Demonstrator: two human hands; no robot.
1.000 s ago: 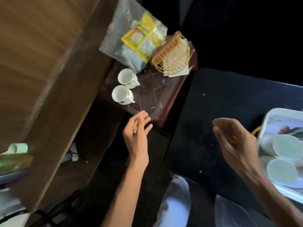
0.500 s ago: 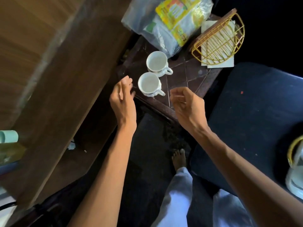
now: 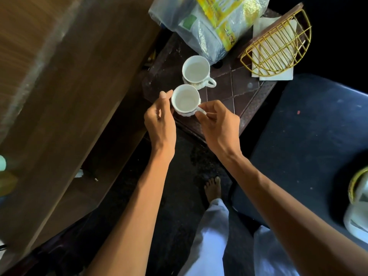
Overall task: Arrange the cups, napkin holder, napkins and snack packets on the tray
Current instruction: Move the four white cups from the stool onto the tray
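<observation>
Both hands have closed in on the near cup (image 3: 185, 100) since half a second ago. Then they hung short of it, left hand off its side, right hand below and clear of the handle. Now the left hand (image 3: 160, 118) has thumb and fingers spread around the cup's left wall, thumb tip at the rim; contact looks likely but we cannot be sure. The right hand (image 3: 218, 124) has its grip pinching the cup's handle between thumb and forefinger.

The cup appears to sit yet on the small dark table (image 3: 245, 92), near its front corner. We see no gap under it, so we judge the lift not begun.

The far cup (image 3: 196, 71) stands just behind, touching or nearly touching the near one, handle to the right. Behind it lie the snack packets (image 3: 215, 22) in clear wrap. To the right the gold wire napkin holder (image 3: 278, 44) lies tipped on its side over the white napkins (image 3: 274, 74).

A second ago the view took in a white tray with round things on it, off to the right. Now only a white edge (image 3: 356, 212) shows at the far right; we cannot confirm it is that tray.

Meaning for the task: reach done, first cup taken in hand. Everything else on the table is untouched, so the arranging is at its start. The next carry will go rightward, by our reckoning, and the neighbouring cup is close enough to be knocked on the lift.
</observation>
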